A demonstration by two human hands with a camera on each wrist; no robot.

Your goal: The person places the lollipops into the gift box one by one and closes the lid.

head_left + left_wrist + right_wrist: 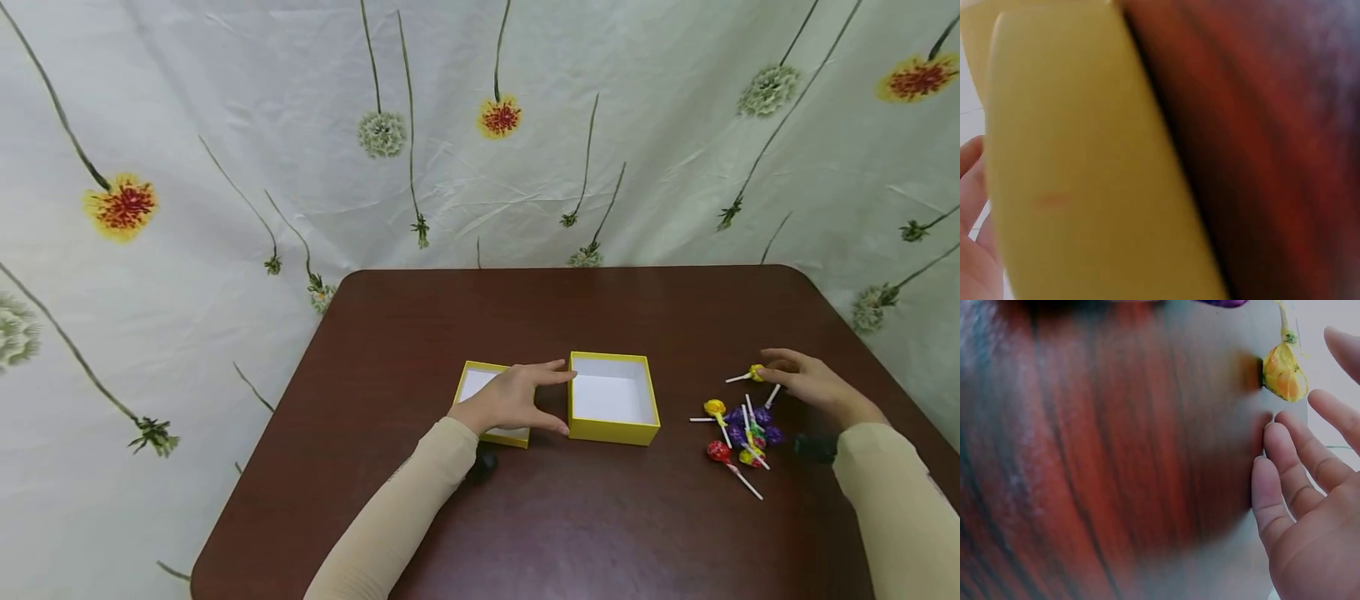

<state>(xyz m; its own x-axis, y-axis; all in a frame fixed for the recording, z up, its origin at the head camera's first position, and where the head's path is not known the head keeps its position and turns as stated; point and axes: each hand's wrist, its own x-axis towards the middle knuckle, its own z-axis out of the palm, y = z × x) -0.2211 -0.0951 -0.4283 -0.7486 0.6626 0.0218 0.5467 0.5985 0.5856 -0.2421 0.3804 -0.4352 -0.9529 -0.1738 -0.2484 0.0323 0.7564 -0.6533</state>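
Observation:
In the head view my left hand (517, 396) reaches over the yellow box lid (491, 437) to an open yellow box (613, 431) with a white inside. Its fingers are extended, with the fingertips and thumb right at the box's left side. The left wrist view is mostly filled by a yellow wall (1085, 156), which partly hides the hand. On the right, my right hand (813, 383) is beside a yellow lollipop (756, 372). The right wrist view shows its fingers (1282, 447) spread, apart from the yellow wrapped candy (1286, 375).
Just left of my right hand lies a loose pile of lollipops with purple (737, 417), yellow (715, 407) and red (718, 451) wrappers, white sticks pointing various ways. Everything lies on a dark brown table (420, 317). A flower-print cloth (300, 100) hangs behind it.

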